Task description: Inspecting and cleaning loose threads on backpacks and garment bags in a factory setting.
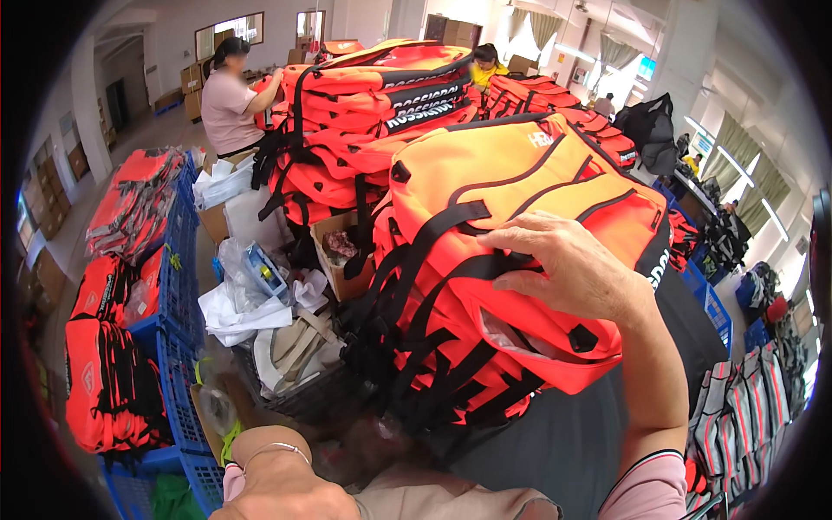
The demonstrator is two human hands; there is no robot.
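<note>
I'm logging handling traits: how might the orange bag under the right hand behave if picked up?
The orange bag is probably floppy, since its fabric bends and bulges unevenly. Its loose black straps may swing or snag.

An orange-and-red backpack (498, 165) with black straps and trim lies atop a stack of similar bags (513, 406).

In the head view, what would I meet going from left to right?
Piled red-and-black bags, crumpled white sheets, small open cardboard box, large orange backpack with the right hand over it, grey-and-red striped fabric pieces.
</note>
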